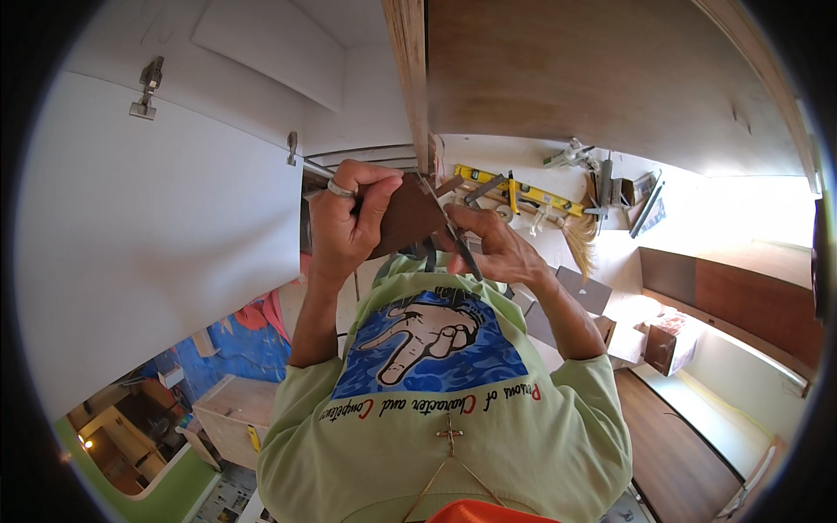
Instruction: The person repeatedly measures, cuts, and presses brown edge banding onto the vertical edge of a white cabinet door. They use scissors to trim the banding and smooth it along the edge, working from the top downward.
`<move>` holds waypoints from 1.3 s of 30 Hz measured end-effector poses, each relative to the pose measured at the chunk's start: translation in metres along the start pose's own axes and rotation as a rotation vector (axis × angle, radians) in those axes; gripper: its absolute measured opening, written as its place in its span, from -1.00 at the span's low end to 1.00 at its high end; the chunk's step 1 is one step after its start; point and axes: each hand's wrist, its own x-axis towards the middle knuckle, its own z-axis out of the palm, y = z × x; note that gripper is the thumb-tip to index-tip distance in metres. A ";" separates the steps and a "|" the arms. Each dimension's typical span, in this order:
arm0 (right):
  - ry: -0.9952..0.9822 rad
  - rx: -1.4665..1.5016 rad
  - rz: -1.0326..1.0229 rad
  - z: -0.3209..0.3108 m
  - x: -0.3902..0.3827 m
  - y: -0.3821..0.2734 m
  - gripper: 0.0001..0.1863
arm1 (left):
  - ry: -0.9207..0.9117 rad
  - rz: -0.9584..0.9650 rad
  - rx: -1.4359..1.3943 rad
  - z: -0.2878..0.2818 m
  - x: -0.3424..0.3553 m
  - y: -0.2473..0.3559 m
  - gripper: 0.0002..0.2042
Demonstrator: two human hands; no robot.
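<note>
My left hand [351, 218] grips a small dark-brown board [410, 218] by its left side, thumb and fingers closed on it; a ring shows on one finger. On the board's right, my right hand [493, 244] is closed around a slim tool [466, 254] with a dark handle, which lies along the board's edge with a narrow metal part; its exact kind is unclear. Both hands are in front of my green shirt, just below a vertical wooden edge [410, 78].
A white cabinet door [148, 235] with hinges is at left, a wooden panel [593, 70] overhead at right. Behind my hands lie a yellow level [547, 196], assorted tools and a straw brush [580, 244]. Lower down are a wooden box [231, 410] and brown boards [676, 436].
</note>
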 end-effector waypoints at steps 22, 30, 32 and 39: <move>0.276 0.692 -0.421 -0.007 0.061 -0.059 -0.62 | 0.256 -0.054 -0.321 -0.005 0.042 0.018 -0.80; 0.513 0.136 -0.705 -0.057 0.118 -0.205 -0.64 | 0.614 0.538 -0.662 -0.026 0.202 0.122 -0.80; 0.690 -0.112 -0.766 -0.079 0.128 -0.252 -0.68 | 0.705 0.728 -0.627 -0.037 0.242 0.168 -0.85; 0.816 -0.095 -1.268 -0.163 0.175 -0.456 -0.68 | 0.424 0.991 -0.517 -0.123 0.385 0.318 -0.49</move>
